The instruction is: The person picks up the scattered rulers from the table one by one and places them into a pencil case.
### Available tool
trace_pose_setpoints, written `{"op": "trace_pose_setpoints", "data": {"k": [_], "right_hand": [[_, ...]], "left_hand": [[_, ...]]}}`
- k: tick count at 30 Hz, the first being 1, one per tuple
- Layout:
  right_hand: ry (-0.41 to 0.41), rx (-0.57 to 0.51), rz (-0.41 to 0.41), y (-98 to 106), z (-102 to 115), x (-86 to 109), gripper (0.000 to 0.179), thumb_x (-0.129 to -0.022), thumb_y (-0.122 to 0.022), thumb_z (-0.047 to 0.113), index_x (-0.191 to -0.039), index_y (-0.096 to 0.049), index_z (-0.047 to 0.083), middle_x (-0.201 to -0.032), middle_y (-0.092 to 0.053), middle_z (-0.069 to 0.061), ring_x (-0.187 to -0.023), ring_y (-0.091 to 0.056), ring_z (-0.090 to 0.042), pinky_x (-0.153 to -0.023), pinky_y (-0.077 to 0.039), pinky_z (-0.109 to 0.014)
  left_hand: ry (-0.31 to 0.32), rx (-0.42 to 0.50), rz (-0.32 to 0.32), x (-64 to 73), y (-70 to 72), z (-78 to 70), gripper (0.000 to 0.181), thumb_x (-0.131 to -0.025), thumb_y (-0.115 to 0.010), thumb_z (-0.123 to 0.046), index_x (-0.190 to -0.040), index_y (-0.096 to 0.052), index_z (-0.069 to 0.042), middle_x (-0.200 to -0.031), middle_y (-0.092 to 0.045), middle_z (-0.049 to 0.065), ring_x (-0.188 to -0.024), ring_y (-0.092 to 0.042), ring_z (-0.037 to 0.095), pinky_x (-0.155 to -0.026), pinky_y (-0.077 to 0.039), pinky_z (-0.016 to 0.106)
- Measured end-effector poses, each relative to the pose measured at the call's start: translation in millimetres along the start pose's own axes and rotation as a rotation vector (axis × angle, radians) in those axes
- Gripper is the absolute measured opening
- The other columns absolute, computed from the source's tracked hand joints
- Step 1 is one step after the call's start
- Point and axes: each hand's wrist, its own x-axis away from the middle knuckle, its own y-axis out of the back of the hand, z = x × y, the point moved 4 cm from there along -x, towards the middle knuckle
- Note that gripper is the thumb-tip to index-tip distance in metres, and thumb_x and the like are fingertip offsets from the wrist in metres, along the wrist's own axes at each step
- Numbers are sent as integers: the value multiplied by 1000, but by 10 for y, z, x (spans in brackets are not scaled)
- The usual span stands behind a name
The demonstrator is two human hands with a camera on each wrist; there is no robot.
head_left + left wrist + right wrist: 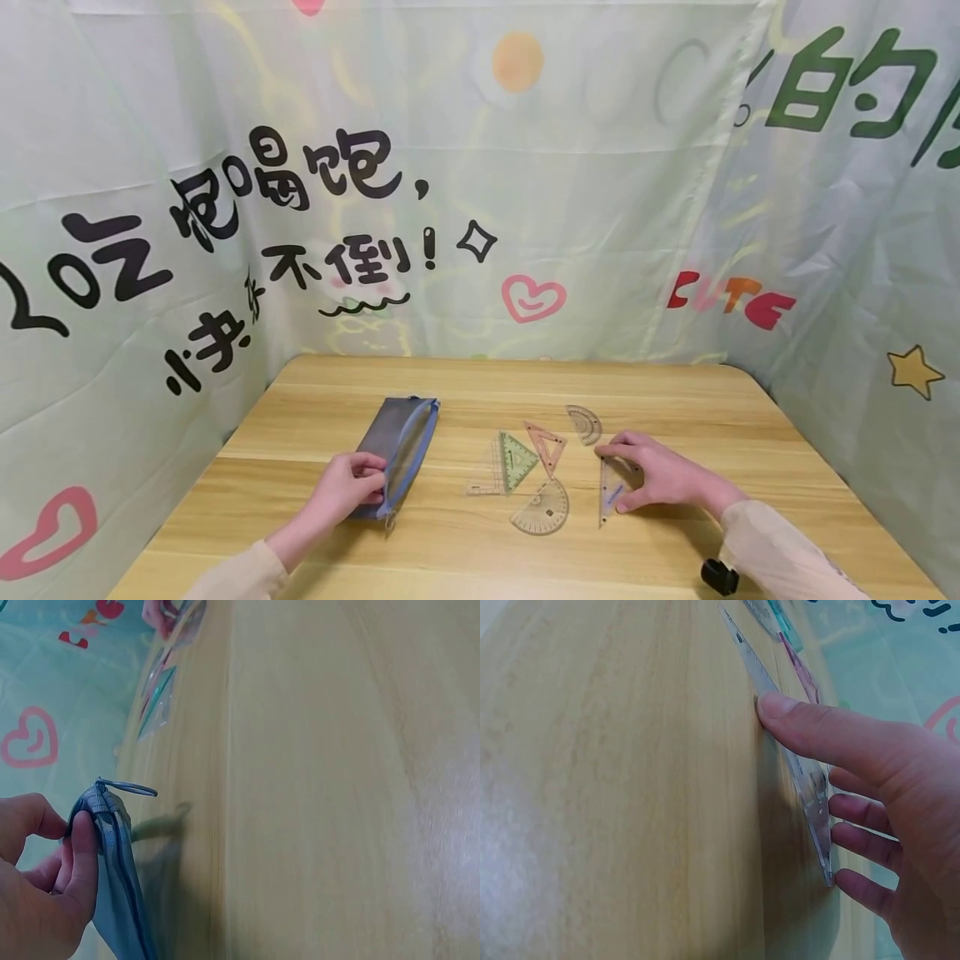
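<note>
My left hand [352, 487] pinches the open edge of a dark grey, blue-trimmed zip pencil pouch [384, 425] on the left of the table. A zip pull loop [127, 787] stands out from the pouch's end in the left wrist view. On the right, my right hand [660, 471] grips a clear set square [604, 492] between thumb and fingers. In the right wrist view that set square [810, 791] is tilted, with its long edge toward the thumb. Between the hands lie a green set square [516, 461], a pink set square [551, 450] and a clear protractor [542, 510].
A smaller protractor [585, 423] lies beyond the right hand. A clear L-shaped ruler piece [483, 489] lies partly under the green set square. Near the right sleeve is a small black object [718, 577]. Printed cloth [600, 208] hangs behind and beside the wooden table [480, 567].
</note>
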Motion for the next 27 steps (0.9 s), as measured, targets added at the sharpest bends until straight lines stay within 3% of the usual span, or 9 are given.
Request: {"op": "trace_pose_setpoints", "data": {"k": [6,14,20,27], "right_hand": [[15,-33,-9,-22,-26,2,82,-71,-81,55,-136,-58,9,-115,-54,-1,-98,-48,-10,-76,-44,-23],[11,-74,10,-16,-23,14,78,-73,-81,52,-135,-59,9,-114,-54,-2,-98,-48,-11,-76,-44,-23],[7,-111,27,-41,-71,-10,73,-76,-80,49,-135,-59,11,-115,-54,-2,-99,-47,-11,-78,-43,-23],[25,-131,23,-7,-94,-20,65,-80,-80,33,-135,-58,8,-118,-57,-4,-104,-52,-15,-85,-48,-24]], "left_hand": [[-17,9,16,32,24,-49,30,-81,-61,6,-108,-63,16,-86,-68,14,-66,-64,13,-61,-62,24],[-26,-1,18,99,62,-97,29,-82,-62,6,-109,-64,17,-87,-70,13,-69,-66,14,-62,-62,23],[27,50,13,178,109,-94,30,-85,-64,4,-112,-64,16,-86,-69,9,-71,-65,13,-64,-62,22],[64,115,-5,228,157,-75,33,-86,-65,1,-116,-63,15,-83,-67,4,-69,-65,10,-64,-61,20]]}}
